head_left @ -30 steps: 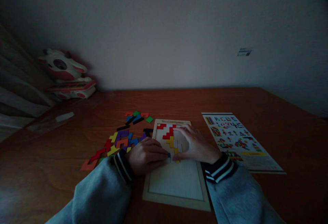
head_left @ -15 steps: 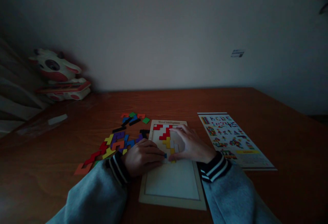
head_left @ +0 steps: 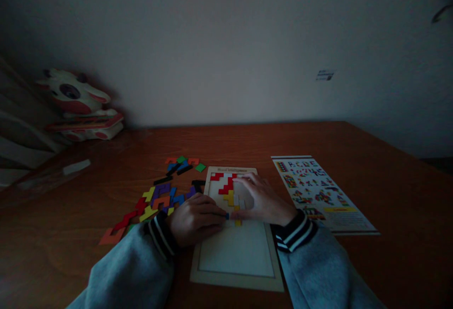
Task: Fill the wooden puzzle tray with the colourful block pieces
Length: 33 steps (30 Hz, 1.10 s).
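A shallow wooden puzzle board (head_left: 235, 278) lies in front of me. Red pieces (head_left: 226, 186), yellow pieces (head_left: 231, 198) and pale pieces (head_left: 241, 202) sit in its upper part. My left hand (head_left: 198, 217) rests over the board's left side with its fingers closed together. At their tips shows the end of a blue puzzle piece (head_left: 227, 216); the rest is hidden under the fingers. My right hand (head_left: 264, 199) arches over the right side, thumb and fingers apart. Its thumb tip is close to the blue end, and its other fingertips reach the red pieces at the top.
Loose colored pieces (head_left: 161, 201) are spread left of the board, with black bars (head_left: 163, 180) among them. A printed pattern sheet (head_left: 318, 191) lies to the right. At the far left stands a cow-shaped toy (head_left: 79, 104) near the wall.
The view has shifted slightly. The right thumb has moved a little at the blue piece, and more of the yellow piece below it shows. Both hands otherwise keep their places.
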### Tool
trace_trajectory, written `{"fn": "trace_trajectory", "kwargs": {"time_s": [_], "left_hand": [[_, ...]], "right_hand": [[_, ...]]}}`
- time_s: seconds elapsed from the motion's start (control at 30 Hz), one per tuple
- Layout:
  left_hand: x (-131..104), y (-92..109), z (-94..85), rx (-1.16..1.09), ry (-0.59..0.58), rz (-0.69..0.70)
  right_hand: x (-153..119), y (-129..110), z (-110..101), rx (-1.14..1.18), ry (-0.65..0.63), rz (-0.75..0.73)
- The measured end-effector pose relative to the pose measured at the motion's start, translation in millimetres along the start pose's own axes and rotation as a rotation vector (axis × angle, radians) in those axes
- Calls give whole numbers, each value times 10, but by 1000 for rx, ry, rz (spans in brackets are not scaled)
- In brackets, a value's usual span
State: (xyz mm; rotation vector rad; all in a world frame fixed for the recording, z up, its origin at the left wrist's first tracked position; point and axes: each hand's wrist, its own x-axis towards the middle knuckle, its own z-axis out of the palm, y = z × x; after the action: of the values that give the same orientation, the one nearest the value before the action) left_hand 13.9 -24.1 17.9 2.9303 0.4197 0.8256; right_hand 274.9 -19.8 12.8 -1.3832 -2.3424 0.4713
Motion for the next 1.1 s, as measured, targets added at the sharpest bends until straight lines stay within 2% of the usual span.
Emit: {"fn": "trace_trajectory", "kwargs": {"time_s": [0.27, 0.37, 0.53, 0.67, 0.77, 0.93, 1.1], "left_hand": [[-11, 4, -15, 13, 31, -42], [-13, -7, -29, 53, 82, -142], [-39, -102, -102, 177, 210, -384], [-115, -220, -140, 285, 238, -470], [-134, -236, -135, 293, 202, -459], [-75, -140, -116, 192, 142, -333], [-85, -150, -130, 208, 145, -343]], "right_hand": [[4, -16, 3, 3, 25, 7], [10, -5, 24, 4, 40, 10], [18, 24, 67, -1, 71, 13], [16, 35, 74, 1, 73, 17], [15, 46, 82, -1, 75, 16], [15, 45, 87, -12, 74, 18], [12, 15, 65, -22, 76, 21]]}}
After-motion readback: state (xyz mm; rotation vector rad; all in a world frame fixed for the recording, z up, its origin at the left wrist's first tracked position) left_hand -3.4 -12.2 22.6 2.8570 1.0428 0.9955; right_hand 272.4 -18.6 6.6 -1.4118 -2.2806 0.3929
